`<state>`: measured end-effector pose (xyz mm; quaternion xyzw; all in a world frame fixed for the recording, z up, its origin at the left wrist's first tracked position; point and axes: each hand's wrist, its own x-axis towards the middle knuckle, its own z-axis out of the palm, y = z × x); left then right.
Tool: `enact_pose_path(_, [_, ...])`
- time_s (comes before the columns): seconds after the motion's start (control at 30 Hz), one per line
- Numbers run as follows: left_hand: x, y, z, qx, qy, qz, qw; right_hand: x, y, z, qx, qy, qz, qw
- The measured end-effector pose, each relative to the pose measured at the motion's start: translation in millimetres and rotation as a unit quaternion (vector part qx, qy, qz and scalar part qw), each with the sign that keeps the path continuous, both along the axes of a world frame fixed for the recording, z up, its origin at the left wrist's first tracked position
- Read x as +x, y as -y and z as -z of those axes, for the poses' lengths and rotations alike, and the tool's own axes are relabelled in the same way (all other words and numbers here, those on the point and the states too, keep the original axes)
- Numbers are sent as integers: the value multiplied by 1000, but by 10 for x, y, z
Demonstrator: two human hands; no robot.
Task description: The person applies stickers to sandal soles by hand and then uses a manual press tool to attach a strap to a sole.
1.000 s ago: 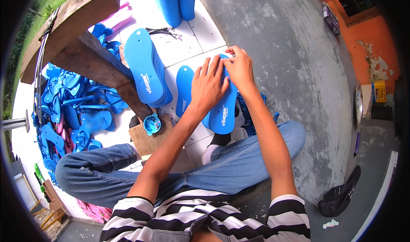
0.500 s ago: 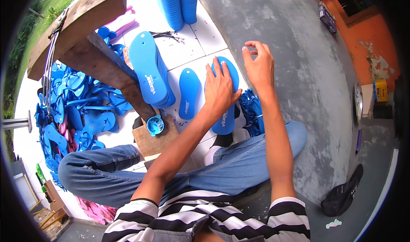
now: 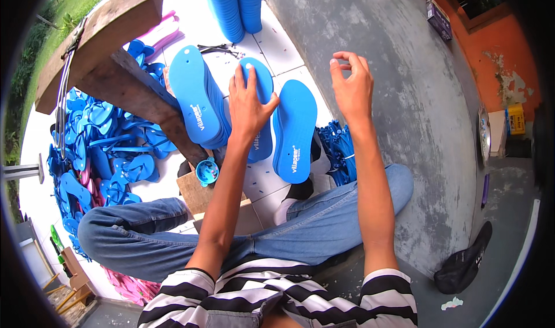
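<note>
My left hand [image 3: 248, 103] lies spread on a blue flip-flop sole [image 3: 261, 140], with the thumb hooked over its right edge. A second blue sole [image 3: 295, 132] lies flat on the white tiles just to the right, touching nothing of my hands. My right hand [image 3: 350, 88] hovers above and right of that sole, fingers loosely curled, thumb and forefinger near each other, nothing visible in it. A leaning stack of blue soles [image 3: 195, 103] stands directly left of my left hand.
A wooden bench [image 3: 107, 36] crosses the upper left, with a heap of finished blue flip-flops [image 3: 95, 148] beneath it. Tall stacks of blue soles [image 3: 231, 7] stand at the top. A bundle of blue straps [image 3: 340, 146] and a small blue cup [image 3: 206, 170] lie near my knees.
The two soles that both hands held together now lie apart side by side. My right hand has let go and lifted to the right; my left hand stays on the left sole.
</note>
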<state>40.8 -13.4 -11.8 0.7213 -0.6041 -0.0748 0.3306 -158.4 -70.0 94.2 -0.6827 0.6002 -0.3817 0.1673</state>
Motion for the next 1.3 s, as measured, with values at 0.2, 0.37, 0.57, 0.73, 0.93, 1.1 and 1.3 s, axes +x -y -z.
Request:
enact_pose_path(0.2, [68, -17, 907, 66, -18, 12, 998, -25, 14, -2, -3, 20, -8, 1000])
enact_pose_path(0.37, [55, -246, 1625, 141, 64, -3, 988, 17, -10, 8, 0, 23, -20, 1000])
enact_pose_path(0.57, [-67, -403, 1758, 182, -42, -26, 982, -9, -17, 25, -2, 17, -29, 999])
enact_pose_path(0.73, [3, -377, 1723, 186, -38, -39, 981, 49, -14, 57, -1, 24, -48, 999])
enact_pose_path(0.93, [-28, -352, 1702, 189, -46, -61, 979, 116, 27, 236, 147, 210, -109, 961])
enact_pose_path(1.1, [-80, -317, 1632, 163, -25, -74, 984, 241, -12, 371, 222, 313, -154, 910])
enact_pose_path(1.3, [-94, -145, 1088, -52, -166, 5, 985, 261, 54, 664, 191, 247, -155, 937])
